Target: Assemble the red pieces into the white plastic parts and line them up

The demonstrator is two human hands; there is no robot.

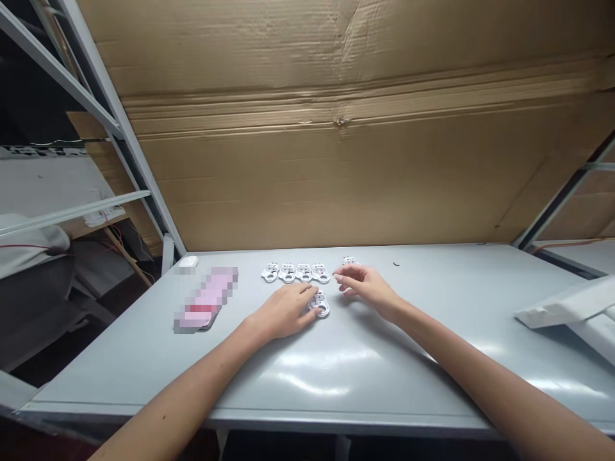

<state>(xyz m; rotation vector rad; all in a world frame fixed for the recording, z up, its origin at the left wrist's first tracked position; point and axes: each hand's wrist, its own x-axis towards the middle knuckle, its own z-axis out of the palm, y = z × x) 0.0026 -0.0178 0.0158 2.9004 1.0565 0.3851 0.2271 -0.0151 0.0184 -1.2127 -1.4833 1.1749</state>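
My left hand (283, 312) lies on the grey table top (365, 378), its fingertips and thumb around a flat white perforated plastic part (319, 304). That part seems held by the fingers, and its upper left edge is hidden. My right hand (366, 288) hovers just to the right, holding nothing, with its thumb and forefinger slightly apart. Its fingertips are nearest another white part (350, 260) at the far side. A row of several matching white parts (295, 272) lies side by side beyond my left hand.
A pixelated pink flat object (205, 299) lies left of the hands, with a small white rounded case (188, 261) behind it. A small dark ring (396, 264) sits far right. White foam packing (567, 314) rests at the right edge, before a cardboard wall (336, 128).
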